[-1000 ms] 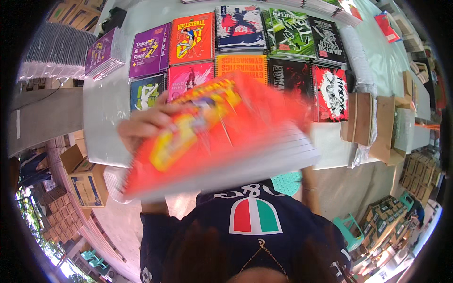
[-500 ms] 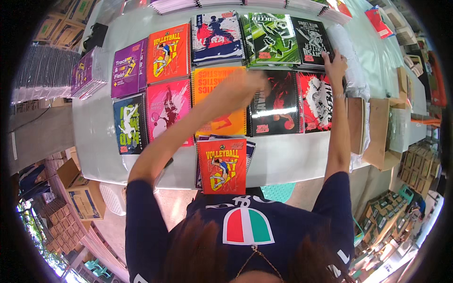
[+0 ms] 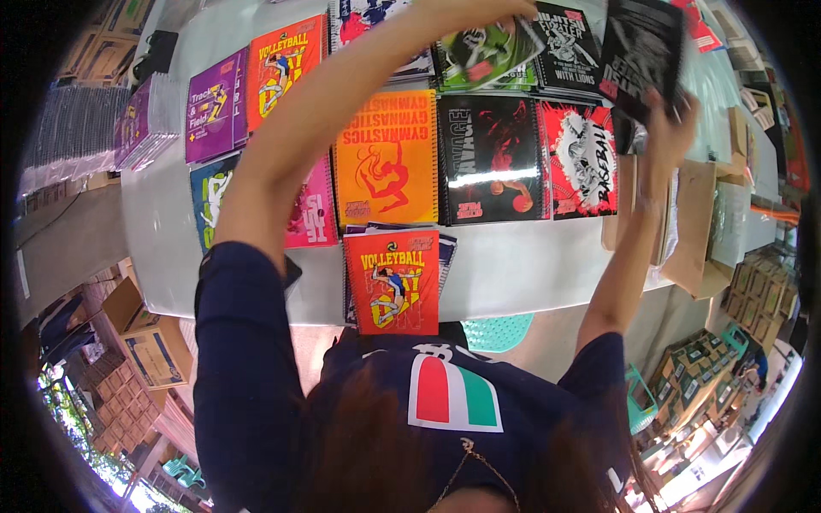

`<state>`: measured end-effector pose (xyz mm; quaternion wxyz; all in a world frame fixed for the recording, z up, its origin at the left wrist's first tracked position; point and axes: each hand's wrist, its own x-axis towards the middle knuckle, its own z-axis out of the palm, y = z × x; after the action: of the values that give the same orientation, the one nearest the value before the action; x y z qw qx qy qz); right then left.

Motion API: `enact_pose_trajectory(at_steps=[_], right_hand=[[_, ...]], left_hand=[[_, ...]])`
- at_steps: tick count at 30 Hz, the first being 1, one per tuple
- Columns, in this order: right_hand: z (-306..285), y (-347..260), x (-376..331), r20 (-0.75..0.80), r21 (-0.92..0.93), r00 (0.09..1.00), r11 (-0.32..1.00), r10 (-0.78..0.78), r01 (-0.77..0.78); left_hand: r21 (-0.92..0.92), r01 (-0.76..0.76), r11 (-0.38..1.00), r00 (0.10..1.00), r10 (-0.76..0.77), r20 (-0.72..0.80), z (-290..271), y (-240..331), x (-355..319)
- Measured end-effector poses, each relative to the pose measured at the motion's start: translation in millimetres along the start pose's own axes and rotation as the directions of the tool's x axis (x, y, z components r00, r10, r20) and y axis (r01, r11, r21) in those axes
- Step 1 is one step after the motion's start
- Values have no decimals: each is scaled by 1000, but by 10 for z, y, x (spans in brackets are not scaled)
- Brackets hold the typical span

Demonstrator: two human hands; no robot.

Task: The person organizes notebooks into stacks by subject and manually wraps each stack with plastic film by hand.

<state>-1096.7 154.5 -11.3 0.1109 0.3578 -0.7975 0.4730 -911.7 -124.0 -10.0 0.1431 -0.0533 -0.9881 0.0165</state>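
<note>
At the upper edge my left hand [image 3: 483,10] grips the far edge of a green spiral notebook [image 3: 489,53], lifting it at a slant off the green pile beneath. My right hand [image 3: 671,128], at the upper right, holds a black spiral notebook [image 3: 643,56] raised and tilted, slightly blurred. Another black notebook [image 3: 566,53] lies flat between the two. Nearer me lie an orange notebook [image 3: 386,158], a black one with a red figure [image 3: 494,162] and a red-and-white one [image 3: 585,158]. A small stack topped by an orange-red notebook [image 3: 393,286] sits at the table's near edge.
Purple [image 3: 216,107], orange-red [image 3: 286,64] and pink [image 3: 315,209] notebooks lie at the left, partly behind my left arm. Wrapped stacks [image 3: 145,124] stand farther left. An open carton [image 3: 691,227] is at the right table edge, and a green stool [image 3: 500,332] below the near edge.
My right hand has raised a black notebook up and to the right. My left hand has moved farther away and lifted a green notebook. The view has shifted slightly.
</note>
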Motion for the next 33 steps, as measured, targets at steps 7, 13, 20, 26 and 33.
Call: enact_pose_trajectory(at_steps=[7,13,20,26,33], right_hand=[[-785,-1060,-2213,536,233,662,663,523,-712],[-479,-1083,-3119,483,114,677,727,555,-677],[-308,-22,-1716,137,-376,990,926,29,25],[-381,867,-1256,450,-303,833,932,322,-196],[-1047,-121,-1128,151,-479,924,844,351,-243]], left_hand=[[-829,417,372,363,-905,-224,-1703,1104,-1954],[-747,588,-310,85,-895,438,-1225,2562,-3050],[-429,720,545,637,-765,97,-267,2531,-1938],[-441,91,893,992,-44,114,415,1802,-529],[-181,-34,983,959,83,270,707,1710,-237]])
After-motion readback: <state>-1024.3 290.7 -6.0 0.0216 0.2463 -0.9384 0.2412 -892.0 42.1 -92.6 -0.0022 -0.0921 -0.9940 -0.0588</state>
